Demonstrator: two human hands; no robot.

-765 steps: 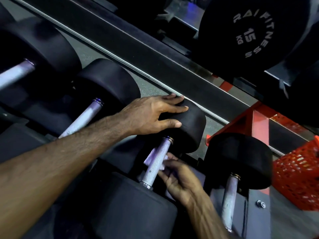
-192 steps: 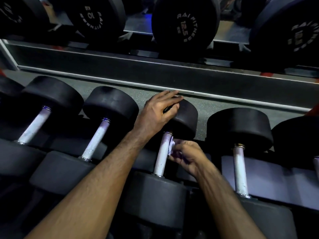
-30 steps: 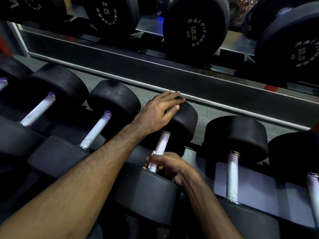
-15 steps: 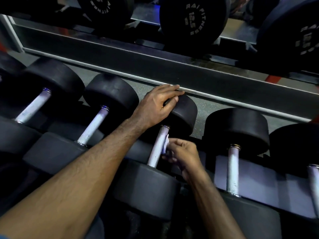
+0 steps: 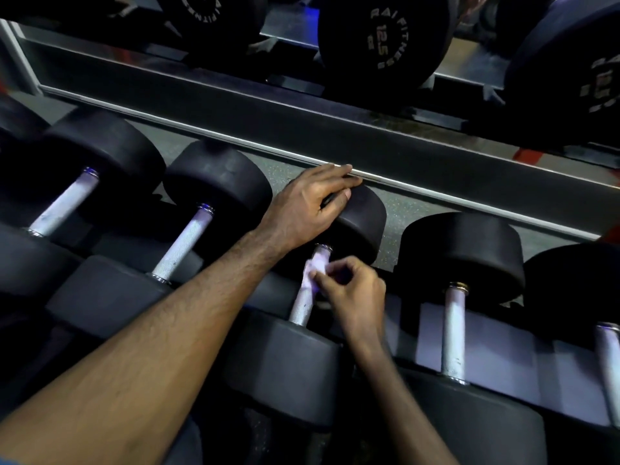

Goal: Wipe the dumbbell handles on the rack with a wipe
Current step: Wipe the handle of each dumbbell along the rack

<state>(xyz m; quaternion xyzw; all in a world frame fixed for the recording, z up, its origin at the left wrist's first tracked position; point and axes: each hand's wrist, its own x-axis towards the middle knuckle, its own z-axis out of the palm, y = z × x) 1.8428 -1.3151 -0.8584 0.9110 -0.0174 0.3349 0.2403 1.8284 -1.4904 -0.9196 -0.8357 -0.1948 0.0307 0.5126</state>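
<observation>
Black dumbbells with silver handles lie side by side on the rack. My left hand (image 5: 308, 206) rests flat with straight fingers on the far head (image 5: 364, 219) of the middle dumbbell. My right hand (image 5: 352, 290) pinches a small white wipe (image 5: 312, 268) against the upper part of that dumbbell's handle (image 5: 302, 307). The near head (image 5: 285, 367) sits below the hands. Most of the wipe is hidden by my fingers.
Neighbouring handles lie to the left (image 5: 183, 245) and right (image 5: 454, 330). A dark rail with a bright metal edge (image 5: 436, 196) runs behind the heads. An upper tier holds larger dumbbells, one marked 12.5 (image 5: 385, 35).
My right hand has slid the wipe from the handle's near end up toward the far head. The left hand has stayed on the far head.
</observation>
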